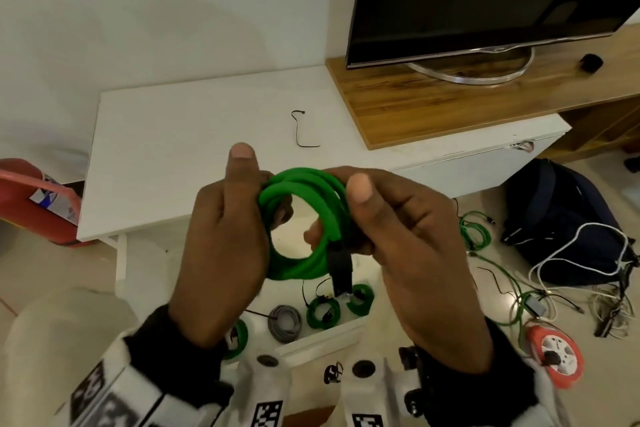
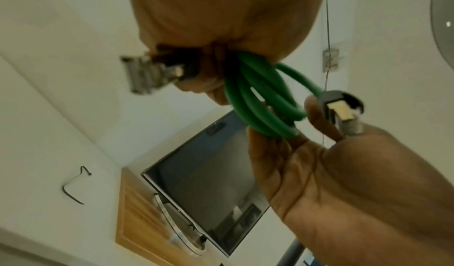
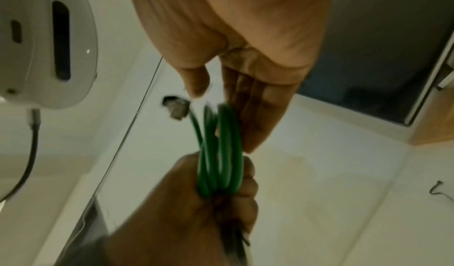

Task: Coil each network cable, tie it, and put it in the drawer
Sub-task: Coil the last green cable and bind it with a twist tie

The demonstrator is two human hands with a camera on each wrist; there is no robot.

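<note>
A green network cable [image 1: 298, 191] is wound into a small coil and held up between both hands over the white table [image 1: 173, 149]. My left hand [image 1: 249, 201] grips the coil's left side in a fist [image 3: 221, 192]. My right hand [image 1: 360, 218] pinches the right side between thumb and fingers [image 3: 245, 119]. One black plug [image 1: 341, 270] hangs below the coil; the other plug [image 2: 147, 72] sticks out of the left fist. A black tie [image 1: 303, 130] lies loose on the table. Below, the open drawer [image 1: 318, 336] holds green coils [image 1: 322, 312] and a grey coil [image 1: 284, 322].
A TV [image 1: 485, 0] stands on a wooden shelf [image 1: 433, 104] at the right. On the floor to the right lie loose green cables [image 1: 474, 229], a white cord [image 1: 588, 246], a dark backpack [image 1: 561, 218] and an orange reel [image 1: 554, 357]. A red container [image 1: 34, 198] sits at the left.
</note>
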